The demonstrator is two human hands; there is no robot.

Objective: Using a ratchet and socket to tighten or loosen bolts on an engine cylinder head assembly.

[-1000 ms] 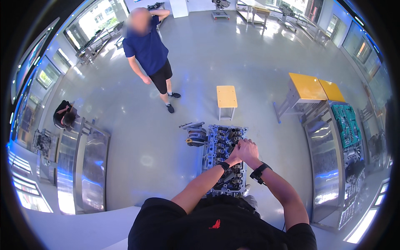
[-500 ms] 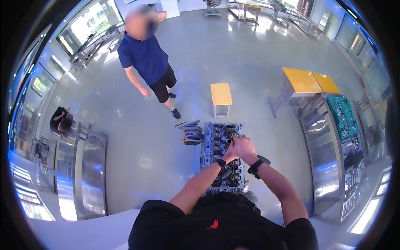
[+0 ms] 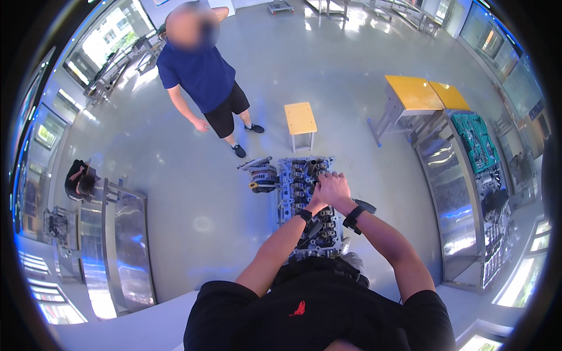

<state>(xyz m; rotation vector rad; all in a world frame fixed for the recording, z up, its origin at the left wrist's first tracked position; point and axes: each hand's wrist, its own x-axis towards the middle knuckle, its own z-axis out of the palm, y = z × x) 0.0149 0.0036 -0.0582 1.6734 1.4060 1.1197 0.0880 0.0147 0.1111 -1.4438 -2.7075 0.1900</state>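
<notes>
In front of me is a metal engine, its rows of valve gear exposed on top. Both my hands are together over its right half, toward the far end. My right hand lies uppermost, its fingers curled. Just below and left of it, my left hand is closed and partly covered by the right. Whatever they grip is hidden between them. An alternator with a ribbed casing is attached at the engine's far left side. A dark flat part sticks out beside my right wrist.
A wooden-topped stool stands beyond the engine. Left of it is a person in a blue shirt. On the right, a metal bench carries a green tool tray and parts, near yellow-topped tables. Another person is at far left, by a metal cabinet.
My view has shifted, so the engine and stool sit slightly higher and further left. Both hands stay closed together over the engine. The standing person's feet are placed differently.
</notes>
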